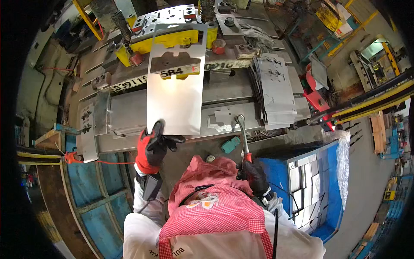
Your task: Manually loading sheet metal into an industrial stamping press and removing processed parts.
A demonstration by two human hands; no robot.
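Currently, the head view shows the left hand [151, 149], gloved in black and red, clamped on the near left corner of a metal sheet [174, 105] with a shaped opening in its far half. Right of the sheet, the right hand [253, 175] is closed round a long tool [244, 140], whose round tip is at a small cut metal piece [223, 117]. Farther right of the sheet lie stacked plates [279, 97]; nearer the person, right of it, stands a blue bin [274, 170].

The left glove [149, 151] is red and black, the sheet [174, 103] silvery, the apron [215, 220] checked red and white.
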